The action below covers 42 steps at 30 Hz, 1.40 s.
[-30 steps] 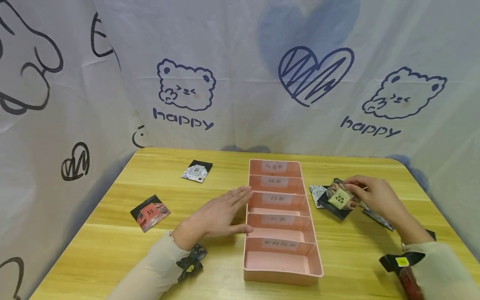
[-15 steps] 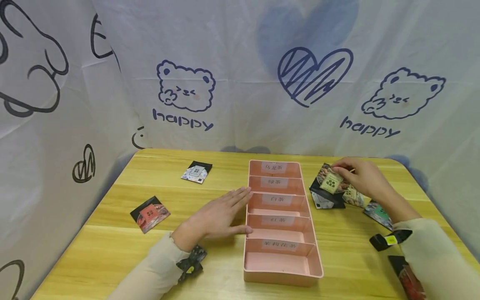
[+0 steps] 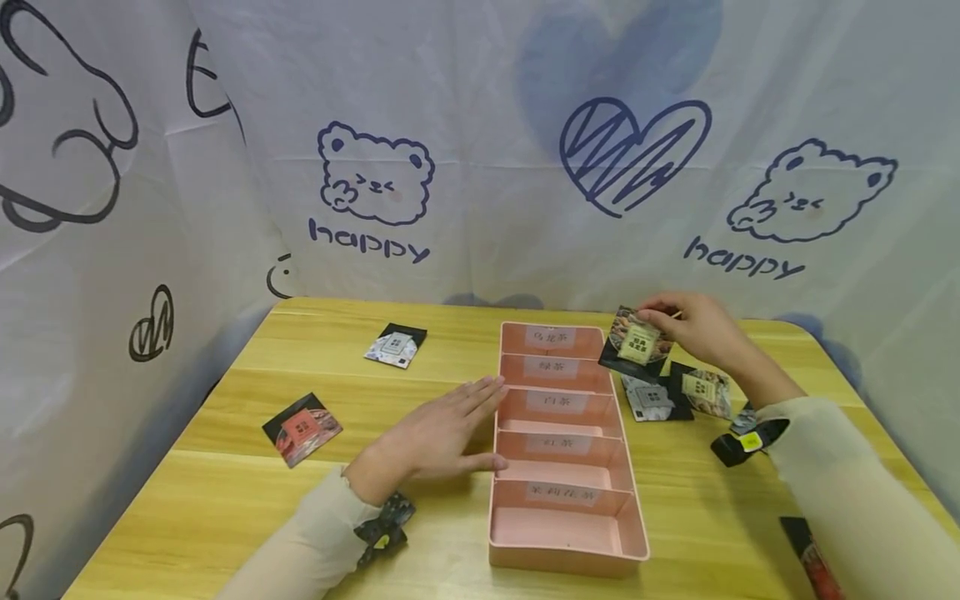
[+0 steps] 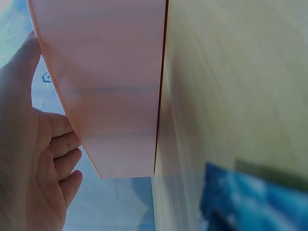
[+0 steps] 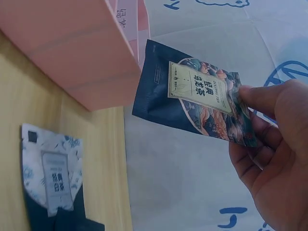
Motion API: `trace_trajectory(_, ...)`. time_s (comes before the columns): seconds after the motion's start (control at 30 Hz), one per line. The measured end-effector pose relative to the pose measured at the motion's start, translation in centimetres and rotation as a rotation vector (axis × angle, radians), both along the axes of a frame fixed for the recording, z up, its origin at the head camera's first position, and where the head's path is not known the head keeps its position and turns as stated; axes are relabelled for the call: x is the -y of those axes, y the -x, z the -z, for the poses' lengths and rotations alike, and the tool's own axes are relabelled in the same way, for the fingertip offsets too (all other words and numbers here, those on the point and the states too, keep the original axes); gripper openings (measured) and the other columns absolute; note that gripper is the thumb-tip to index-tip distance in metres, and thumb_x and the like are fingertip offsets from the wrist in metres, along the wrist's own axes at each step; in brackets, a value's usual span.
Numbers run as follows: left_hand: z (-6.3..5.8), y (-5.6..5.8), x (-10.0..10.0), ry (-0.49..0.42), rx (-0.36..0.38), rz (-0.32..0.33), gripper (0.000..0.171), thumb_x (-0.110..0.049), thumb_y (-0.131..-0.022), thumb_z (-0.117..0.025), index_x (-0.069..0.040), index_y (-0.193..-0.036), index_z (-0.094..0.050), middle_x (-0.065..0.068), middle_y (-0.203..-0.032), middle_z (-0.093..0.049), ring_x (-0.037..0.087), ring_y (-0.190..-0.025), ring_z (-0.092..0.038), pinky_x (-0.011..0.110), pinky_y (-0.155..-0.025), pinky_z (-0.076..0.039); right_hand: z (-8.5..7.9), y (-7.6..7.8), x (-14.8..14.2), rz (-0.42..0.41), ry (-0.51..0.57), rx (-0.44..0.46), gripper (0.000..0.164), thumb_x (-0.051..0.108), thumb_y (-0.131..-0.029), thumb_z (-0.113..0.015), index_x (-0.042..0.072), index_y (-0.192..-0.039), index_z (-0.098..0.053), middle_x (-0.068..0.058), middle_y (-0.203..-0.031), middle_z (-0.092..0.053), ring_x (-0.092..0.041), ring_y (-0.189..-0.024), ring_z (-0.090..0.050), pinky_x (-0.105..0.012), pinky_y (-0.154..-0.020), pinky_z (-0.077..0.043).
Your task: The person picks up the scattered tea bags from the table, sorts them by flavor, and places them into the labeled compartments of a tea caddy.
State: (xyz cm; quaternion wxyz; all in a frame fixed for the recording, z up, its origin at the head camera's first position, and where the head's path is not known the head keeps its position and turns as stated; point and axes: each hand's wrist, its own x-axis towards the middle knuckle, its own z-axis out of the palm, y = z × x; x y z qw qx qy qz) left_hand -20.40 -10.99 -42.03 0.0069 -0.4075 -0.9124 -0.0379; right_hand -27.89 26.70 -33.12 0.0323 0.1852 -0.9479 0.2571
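Observation:
Between thumb and fingers, my right hand (image 3: 697, 329) pinches a dark tea sachet (image 3: 636, 343) with a pale yellow label by its printed end. It is held up at the right side of the pink divided box (image 3: 555, 533), near the far compartments. Up close in the right wrist view, the label on the tea sachet (image 5: 197, 89) reads "Oolong Tea", and its dark end points toward the box wall. My left hand (image 3: 442, 429) lies along the box's left side, fingers extended, fingertips and thumb at the rim. Paper labels mark the compartments, whose visible floors are bare.
Right of the box lie a white-and-black sachet (image 3: 649, 400), a yellow-labelled sachet (image 3: 703, 389) and one partly under the right wristband. A red sachet (image 3: 813, 558) is near the front right. On the left are a red-labelled sachet (image 3: 302, 427) and a white one (image 3: 396, 345).
My right hand has lifted the oolong sachet off the pile and carried it left and away from me, to the box's edge, uncovering the sachets beneath. My left hand stays put.

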Motion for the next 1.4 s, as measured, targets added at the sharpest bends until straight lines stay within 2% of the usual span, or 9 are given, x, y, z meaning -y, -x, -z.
trace_trajectory(0.23,-0.1,-0.1,0.1,0.002,0.005,-0.003,0.100,-0.080,-0.089,-0.021,-0.008,-0.157,-0.007,0.010,-0.163,-0.008,0.022,-0.149,-0.004,0.038,-0.120,-0.013,0.0,1.5,1.2,-0.031,0.062,0.030,0.042,0.041,-0.102,-0.050,0.008,-0.124,-0.066,-0.014,-0.117,-0.065,-0.026,-0.093,-0.062,-0.046,-0.077,-0.054)
trace_trajectory(0.57,0.0,-0.1,0.1,-0.001,0.000,0.004,0.100,-0.080,-0.089,-0.021,-0.007,-0.157,-0.008,0.011,-0.163,-0.009,0.023,-0.149,-0.005,0.039,-0.120,-0.014,-0.1,3.7,3.4,-0.016,0.161,0.094,0.041,0.041,-0.101,-0.052,0.008,-0.123,-0.066,-0.012,-0.113,-0.065,-0.025,-0.092,-0.061,-0.038,-0.072,-0.056)
trace_trajectory(0.73,-0.1,-0.1,0.1,0.001,0.003,-0.002,0.100,-0.080,-0.089,-0.021,-0.008,-0.158,-0.008,0.010,-0.163,-0.008,0.022,-0.149,-0.005,0.038,-0.120,-0.013,-0.1,4.8,4.5,-0.026,0.184,0.094,0.040,0.038,-0.101,-0.054,0.006,-0.121,-0.067,-0.012,-0.109,-0.065,-0.025,-0.089,-0.060,-0.036,-0.070,-0.056)
trace_trajectory(0.87,-0.1,-0.1,0.1,0.004,0.005,-0.005,0.100,-0.080,-0.089,-0.021,-0.009,-0.158,-0.007,0.009,-0.163,-0.006,0.021,-0.149,-0.004,0.037,-0.120,-0.012,0.0,5.3,5.2,-0.045,0.171,0.090,0.041,0.039,-0.101,-0.054,0.005,-0.121,-0.067,-0.014,-0.110,-0.065,-0.025,-0.088,-0.059,-0.037,-0.070,-0.052)
trace_trajectory(1.13,-0.1,-0.1,-0.1,-0.008,0.021,-0.002,0.101,-0.080,-0.089,-0.022,-0.009,-0.158,-0.007,0.009,-0.163,-0.006,0.021,-0.149,-0.003,0.036,-0.120,-0.011,1.2,6.2,5.7,-0.098,0.185,0.103,0.037,0.037,-0.100,-0.056,0.007,-0.118,-0.069,-0.011,-0.106,-0.067,-0.024,-0.083,-0.060,-0.038,-0.069,-0.055)
trace_trajectory(1.4,0.0,0.0,0.0,-0.008,0.017,-0.002,0.100,-0.080,-0.089,-0.022,-0.009,-0.158,-0.007,0.009,-0.163,-0.006,0.021,-0.149,-0.005,0.038,-0.120,-0.014,1.9,6.8,6.2,-0.155,0.208,0.160,0.034,0.032,-0.101,-0.056,0.006,-0.119,-0.068,-0.012,-0.102,-0.065,-0.025,-0.079,-0.060,-0.048,-0.070,-0.056)
